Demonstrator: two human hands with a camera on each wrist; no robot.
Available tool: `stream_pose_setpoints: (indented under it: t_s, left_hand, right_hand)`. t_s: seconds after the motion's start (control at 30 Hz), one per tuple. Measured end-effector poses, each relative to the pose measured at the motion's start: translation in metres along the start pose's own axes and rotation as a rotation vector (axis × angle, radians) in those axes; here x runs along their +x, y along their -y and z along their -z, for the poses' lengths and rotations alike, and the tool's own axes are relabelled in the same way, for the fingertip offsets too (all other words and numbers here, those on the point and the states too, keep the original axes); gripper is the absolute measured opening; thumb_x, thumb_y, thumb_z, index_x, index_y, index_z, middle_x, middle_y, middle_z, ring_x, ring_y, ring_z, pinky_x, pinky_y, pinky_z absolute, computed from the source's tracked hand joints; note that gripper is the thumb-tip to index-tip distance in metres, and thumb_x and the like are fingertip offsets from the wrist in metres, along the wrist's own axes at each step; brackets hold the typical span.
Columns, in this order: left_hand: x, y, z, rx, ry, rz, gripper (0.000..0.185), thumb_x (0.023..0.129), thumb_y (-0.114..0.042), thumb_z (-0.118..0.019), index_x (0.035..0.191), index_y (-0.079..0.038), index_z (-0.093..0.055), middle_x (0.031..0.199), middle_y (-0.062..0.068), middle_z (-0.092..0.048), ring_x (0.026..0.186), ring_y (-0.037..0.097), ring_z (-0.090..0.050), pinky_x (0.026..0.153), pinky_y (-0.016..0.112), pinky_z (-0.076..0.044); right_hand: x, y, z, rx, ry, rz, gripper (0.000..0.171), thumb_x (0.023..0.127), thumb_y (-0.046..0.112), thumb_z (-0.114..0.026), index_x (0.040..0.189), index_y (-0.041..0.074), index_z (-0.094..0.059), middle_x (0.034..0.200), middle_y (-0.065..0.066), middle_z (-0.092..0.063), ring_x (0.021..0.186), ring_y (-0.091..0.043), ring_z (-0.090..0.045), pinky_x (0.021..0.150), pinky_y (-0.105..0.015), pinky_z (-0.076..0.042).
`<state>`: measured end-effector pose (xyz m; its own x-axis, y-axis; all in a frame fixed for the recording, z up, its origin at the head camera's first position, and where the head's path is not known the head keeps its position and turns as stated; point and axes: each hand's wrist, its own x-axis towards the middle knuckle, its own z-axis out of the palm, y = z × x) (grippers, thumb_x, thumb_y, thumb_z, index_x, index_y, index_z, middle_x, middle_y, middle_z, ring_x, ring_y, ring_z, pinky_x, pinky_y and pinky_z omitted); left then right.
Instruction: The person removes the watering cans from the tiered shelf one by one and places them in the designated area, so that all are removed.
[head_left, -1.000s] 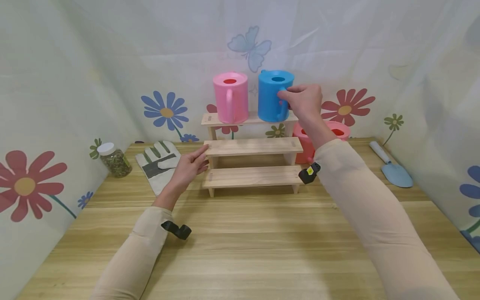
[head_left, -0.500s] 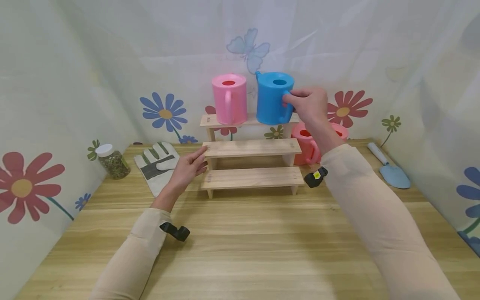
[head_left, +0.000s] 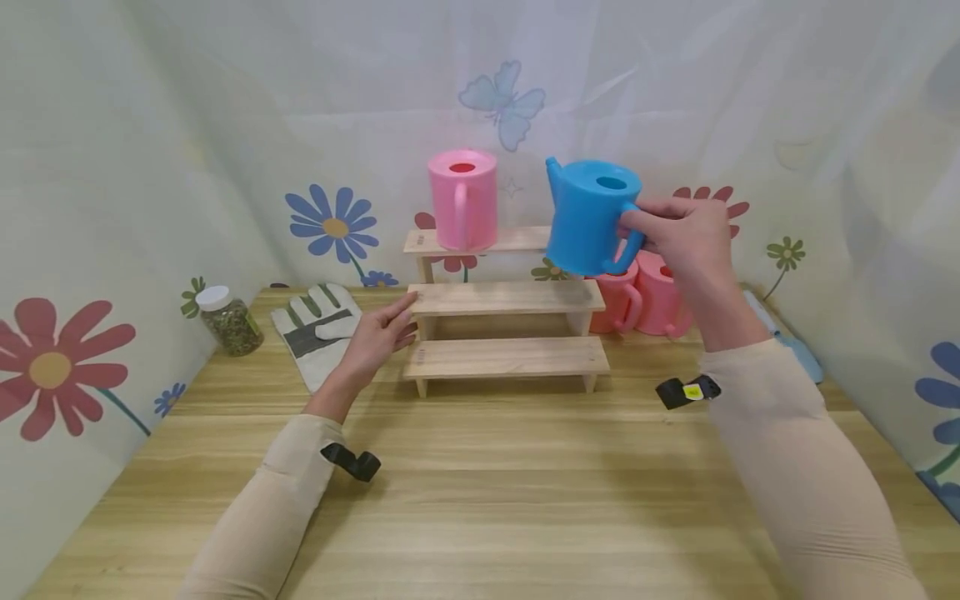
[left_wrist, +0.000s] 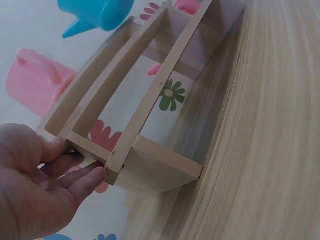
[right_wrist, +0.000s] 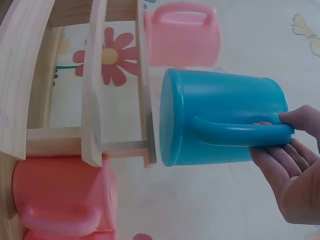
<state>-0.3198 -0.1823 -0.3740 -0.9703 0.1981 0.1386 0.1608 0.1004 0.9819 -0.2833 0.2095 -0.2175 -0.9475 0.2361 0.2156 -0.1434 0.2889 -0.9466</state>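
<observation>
The blue watering can (head_left: 592, 215) is held in the air right of centre in the head view, clear of the stepped wooden shelf (head_left: 504, 296) and tilted slightly, its spout pointing to the upper left. The right hand (head_left: 686, 237) is closed on its handle, with fingers curled round the loop, so the grip is narrow and holds the can; the right wrist view shows the same hold from below. The left hand (head_left: 375, 333) is laid with nearly straight fingers against the left end of the shelf's middle step, a wide, relaxed grip that closes on nothing; in the left wrist view the fingertips (left_wrist: 85, 177) are seen touching the end board.

As far as can be judged, the blue can is lifted off the shelf and is not set down anywhere. The pink watering can (head_left: 462, 200) stands upright on the top step, at its left end. The middle and bottom steps carry nothing.

Two salmon-pink cans (head_left: 645, 292) stand on the counter (head_left: 480, 500) just right of the shelf, partly hidden behind the blue can. Whether any can contains water cannot be told; only the round filling holes are seen. A jar (head_left: 228, 321) with a white lid, filled with greenish-brown bits, stands at the left edge, near a work glove (head_left: 315, 329). A light blue trowel (head_left: 795, 350) lies at the right, partly hidden by the arm.
</observation>
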Motion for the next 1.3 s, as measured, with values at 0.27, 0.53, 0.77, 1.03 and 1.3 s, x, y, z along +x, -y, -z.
stream_pose_setpoints:
  t_s: [0.27,0.53,0.77,1.03,1.3]
  left_hand:
    - [0.0,0.002,0.001,0.004,-0.002,0.001,0.042,0.097,-0.021,-0.043,0.138,-0.02,-0.039,0.144,0.007,-0.029,0.119,0.031,-0.042,0.094,0.041,-0.04]
    - [-0.001,-0.003,-0.001,-0.009,0.01,0.01,0.043,0.097,-0.018,-0.042,0.14,-0.017,-0.037,0.144,0.009,-0.027,0.12,0.033,-0.04,0.095,0.044,-0.038]
    - [-0.008,-0.016,-0.005,-0.025,0.01,0.018,0.043,0.098,-0.012,-0.041,0.14,-0.01,-0.035,0.144,0.012,-0.025,0.12,0.036,-0.038,0.096,0.048,-0.036]
    - [0.001,-0.002,-0.001,-0.012,-0.001,0.016,0.043,0.097,-0.019,-0.043,0.139,-0.017,-0.039,0.144,0.008,-0.027,0.119,0.031,-0.041,0.095,0.044,-0.038]
    - [0.001,0.0,0.0,-0.019,0.01,0.006,0.043,0.097,-0.018,-0.042,0.139,-0.017,-0.038,0.145,0.007,-0.026,0.12,0.032,-0.04,0.095,0.044,-0.038]
  right_hand:
    - [-0.022,-0.012,0.038,-0.004,-0.033,0.045,0.05,0.069,0.041,-0.076,0.108,0.01,-0.069,0.084,-0.002,-0.069,0.079,-0.015,-0.065,0.082,-0.032,-0.05]
    - [-0.038,-0.03,0.074,-0.009,0.03,0.111,0.038,0.073,0.029,-0.075,0.1,0.002,-0.07,0.08,-0.003,-0.068,0.081,-0.014,-0.062,0.065,-0.018,-0.052]
    - [-0.044,-0.037,0.096,-0.169,0.12,0.1,0.043,0.075,0.032,-0.073,0.103,0.0,-0.067,0.082,-0.001,-0.068,0.075,-0.013,-0.065,0.064,-0.019,-0.053]
    - [-0.044,-0.044,0.12,-0.349,0.17,0.132,0.052,0.078,0.036,-0.069,0.108,-0.006,-0.062,0.079,0.009,-0.067,0.069,-0.012,-0.065,0.061,-0.023,-0.053]
    - [-0.038,-0.056,0.124,-0.508,0.25,0.066,0.064,0.076,0.047,-0.067,0.112,-0.006,-0.061,0.088,-0.009,-0.068,0.078,-0.024,-0.063,0.065,-0.037,-0.054]
